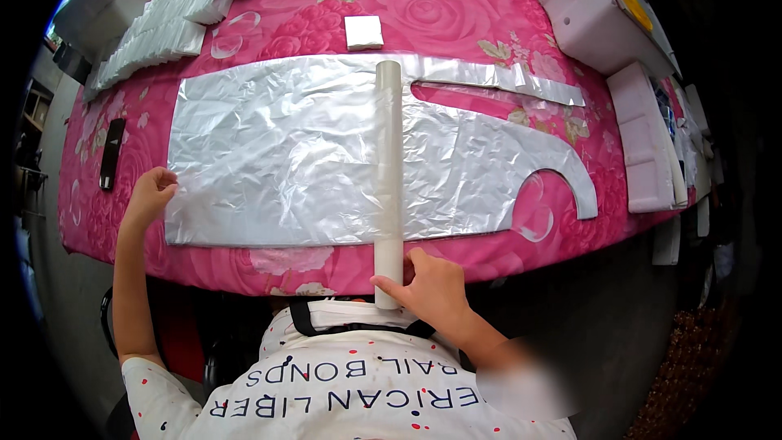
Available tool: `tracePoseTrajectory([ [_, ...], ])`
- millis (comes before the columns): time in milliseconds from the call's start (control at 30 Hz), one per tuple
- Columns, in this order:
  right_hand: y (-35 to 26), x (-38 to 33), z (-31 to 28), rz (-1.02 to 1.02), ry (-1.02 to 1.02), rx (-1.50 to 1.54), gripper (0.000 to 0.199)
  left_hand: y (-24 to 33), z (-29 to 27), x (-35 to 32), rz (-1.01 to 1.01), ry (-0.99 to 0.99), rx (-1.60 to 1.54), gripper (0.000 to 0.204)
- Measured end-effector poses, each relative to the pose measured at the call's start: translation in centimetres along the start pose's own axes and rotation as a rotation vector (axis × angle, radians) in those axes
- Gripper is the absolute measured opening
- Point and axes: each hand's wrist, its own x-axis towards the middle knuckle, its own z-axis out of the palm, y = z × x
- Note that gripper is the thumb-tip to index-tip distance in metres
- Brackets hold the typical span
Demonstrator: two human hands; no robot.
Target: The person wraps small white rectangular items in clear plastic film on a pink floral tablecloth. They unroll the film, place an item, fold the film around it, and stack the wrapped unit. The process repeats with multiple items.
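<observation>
A shiny, translucent plastic apron [277,155] lies spread flat on the table, its strap-like ends and curved cut-outs toward the right. At its left edge is my left hand [152,194], the curled thumb and fingers pinched close on the film. Across the apron's middle lies a long pale tube [388,138], pointing from the far side of the table toward my body. My right hand [433,287] grips the tube's near end, which sticks out past the table edge, with the thumb over it.
A pink floral tablecloth [432,12] covers the table. Folded white packets [155,37] stand in rows at the far left, and one white packet [363,33] lies beyond the apron. A black tool [112,153] rests at left; white foam boxes [599,20] line the right side.
</observation>
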Motion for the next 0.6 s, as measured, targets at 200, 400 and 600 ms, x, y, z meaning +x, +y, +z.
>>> tracePoseTrajectory([
  [200, 0.7, 0.5, 0.8, 0.155, -0.124, 0.200, 0.050, 12.7, 4.3, -1.3, 0.554, 0.343, 0.137, 0.028],
  [400, 1.0, 0.1, -0.6, 0.166, -0.143, 0.207, 0.046, 22.0, 16.2, -1.3, 0.807, 0.115, -0.159, 0.048],
  [600, 1.9, 0.1, -1.3, 0.190, -0.204, 0.136, 0.044, 23.8, 21.1, -1.3, 0.775, 0.062, 0.027, 0.059],
])
